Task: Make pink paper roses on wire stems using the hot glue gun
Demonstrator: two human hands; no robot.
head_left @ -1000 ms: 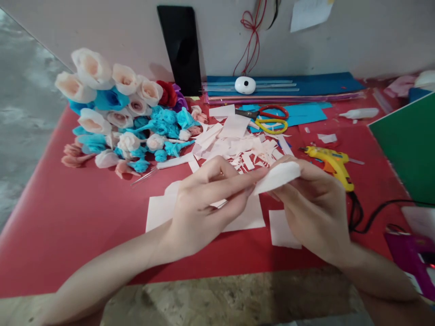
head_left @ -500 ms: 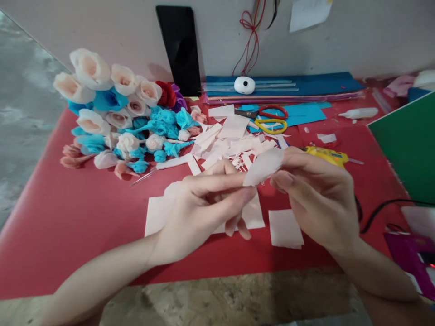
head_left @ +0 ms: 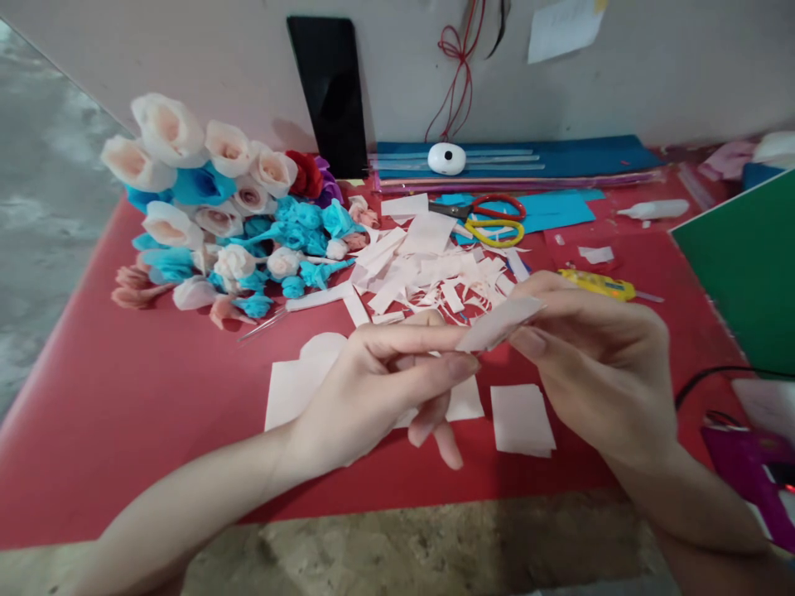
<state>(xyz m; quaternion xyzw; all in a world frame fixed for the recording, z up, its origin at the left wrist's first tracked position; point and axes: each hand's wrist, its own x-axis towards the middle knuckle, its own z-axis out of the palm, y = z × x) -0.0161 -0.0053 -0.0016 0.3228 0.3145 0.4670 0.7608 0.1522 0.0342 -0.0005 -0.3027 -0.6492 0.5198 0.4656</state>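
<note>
Paper piece (head_left: 500,324), prob. v. light, limp, easily creased, best taken by ends, pinched btwn near-closed fingertips of L hand (head_left: 366,385) & R hand (head_left: 605,368).

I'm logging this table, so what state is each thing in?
Paper piece: pinched by right hand, left hand at other end
Scissors: lying flat, opening unclear
Glue gun: lying, partly hidden
White bottle: on its side
Black slab: leaning on wall
Red cord: tied in loops
Paper scraps: cut, heaped

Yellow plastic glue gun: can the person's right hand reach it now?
Probably, once free: the right hand pinches a curved pale paper piece, but the glue gun lies just beyond, nothing visible blocking.
</note>
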